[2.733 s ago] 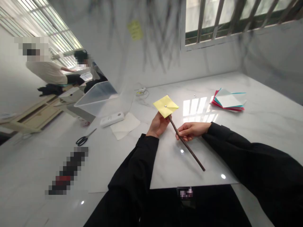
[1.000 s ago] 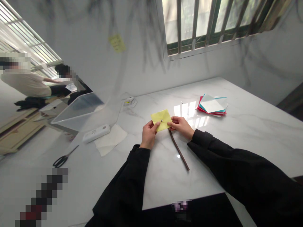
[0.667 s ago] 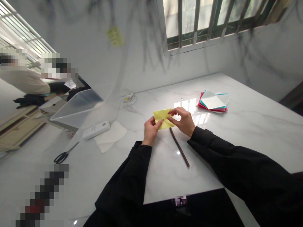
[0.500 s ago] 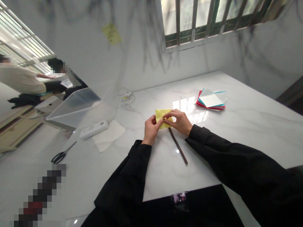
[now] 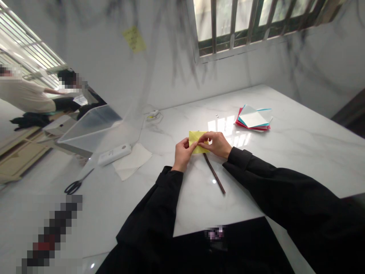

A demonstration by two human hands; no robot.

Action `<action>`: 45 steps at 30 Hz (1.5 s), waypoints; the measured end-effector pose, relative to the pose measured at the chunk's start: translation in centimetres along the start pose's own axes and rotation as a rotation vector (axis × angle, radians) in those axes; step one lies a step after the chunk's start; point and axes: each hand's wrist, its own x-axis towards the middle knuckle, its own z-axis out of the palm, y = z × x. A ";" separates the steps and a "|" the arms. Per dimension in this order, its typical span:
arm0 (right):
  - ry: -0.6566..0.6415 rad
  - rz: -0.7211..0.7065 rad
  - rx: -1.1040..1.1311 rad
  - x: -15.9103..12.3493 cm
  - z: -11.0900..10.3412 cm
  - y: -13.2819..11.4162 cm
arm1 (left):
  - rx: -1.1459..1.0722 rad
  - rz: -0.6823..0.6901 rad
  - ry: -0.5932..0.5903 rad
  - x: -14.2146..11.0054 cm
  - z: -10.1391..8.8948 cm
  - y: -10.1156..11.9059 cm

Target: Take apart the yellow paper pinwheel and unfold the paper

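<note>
A small yellow square of paper (image 5: 194, 136), with crease lines on it, is held up over the white marbled table (image 5: 196, 205). My left hand (image 5: 184, 154) grips its left side, the thumb lying across the front. With thumb and index finger pinched, my right hand (image 5: 216, 144) works at the paper's middle right; whatever lies between those fingertips is hidden. Below the paper a thin dark brown stick (image 5: 215, 175) lies slantwise on the table, its upper end out of sight behind the paper and hand.
Stacked coloured sheets (image 5: 253, 118) lie at the back right. To the left are a white power strip (image 5: 115, 154), a pale paper sheet (image 5: 134, 161), black scissors (image 5: 75, 185) and a clear plastic bin (image 5: 91, 123). Two people sit beyond it. A yellow note (image 5: 134, 39) hangs on the wall.
Both hands stay on the yellow paper. The right fingertips have shifted slightly over its face, and the whole view has moved a little. The stick lies as before.
</note>
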 end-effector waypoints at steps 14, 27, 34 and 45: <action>-0.237 0.357 0.515 1.1 -0.7 0.8 | 0.003 -0.009 0.004 0.3 -0.1 -0.6; -0.106 0.095 -0.304 0.6 -1.8 2.2 | -0.124 -0.008 0.265 2.0 -2.2 -1.5; -0.274 0.079 -0.614 1.1 -2.2 1.1 | -0.141 -0.016 0.252 2.0 -2.1 -1.7; -0.313 -0.006 -0.718 -1.4 -1.3 0.9 | -0.247 -0.033 0.255 1.9 -2.1 -1.5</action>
